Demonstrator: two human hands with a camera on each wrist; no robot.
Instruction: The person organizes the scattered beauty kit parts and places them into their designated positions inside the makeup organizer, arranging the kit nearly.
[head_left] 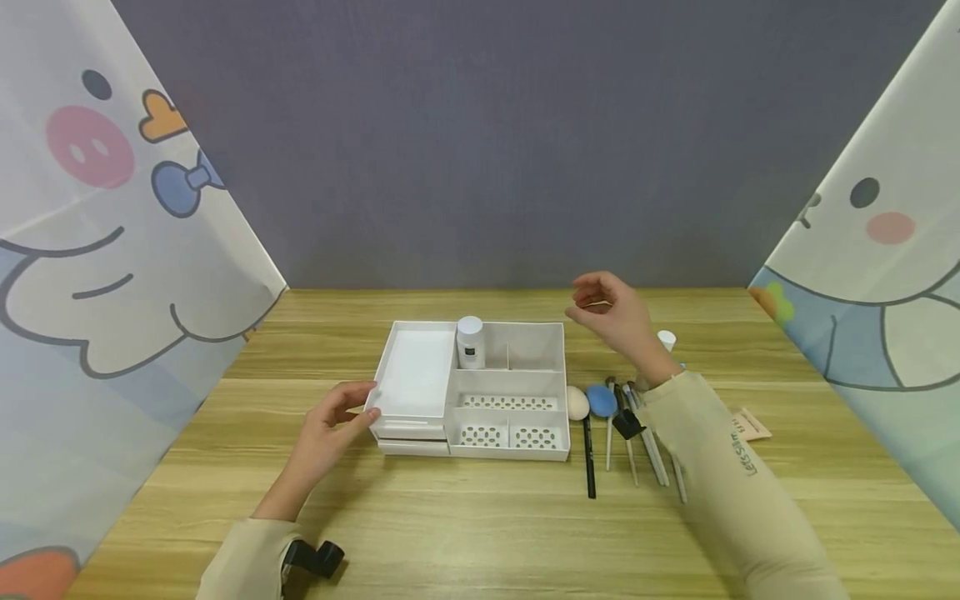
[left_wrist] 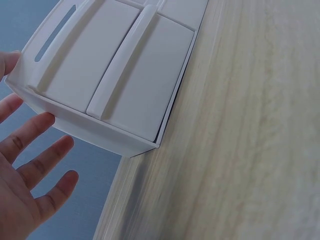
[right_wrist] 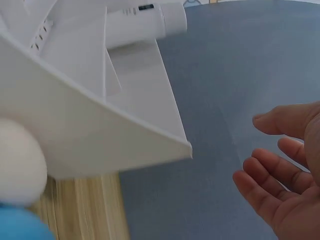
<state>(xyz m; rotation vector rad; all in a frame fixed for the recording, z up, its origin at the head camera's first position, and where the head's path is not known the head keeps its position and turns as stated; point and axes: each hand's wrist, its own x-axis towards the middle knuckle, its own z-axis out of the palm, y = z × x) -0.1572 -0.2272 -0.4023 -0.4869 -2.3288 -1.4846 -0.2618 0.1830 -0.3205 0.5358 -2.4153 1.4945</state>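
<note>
A white desktop organizer [head_left: 506, 383] stands on the table, with compartments on its right part and drawers [left_wrist: 145, 75] at the front of its left part. My left hand [head_left: 337, 425] rests at the organizer's left front corner, thumb and fingertips touching its wall while the other fingers spread out. A white bottle with a white cap [head_left: 471, 343] stands in the back left compartment. My right hand [head_left: 611, 312] is raised beyond the organizer's back right corner, fingers loosely bent around nothing. In the right wrist view, that hand [right_wrist: 285, 175] is apart from the organizer's wall.
Right of the organizer lie a cream sponge [head_left: 577, 403], a blue puff [head_left: 602, 401], a black pencil [head_left: 589, 458] and several brushes [head_left: 652, 450]. A white-capped item [head_left: 667, 339] and a beige packet [head_left: 750, 425] are partly behind the right sleeve. A grey wall [head_left: 480, 150] closes the back.
</note>
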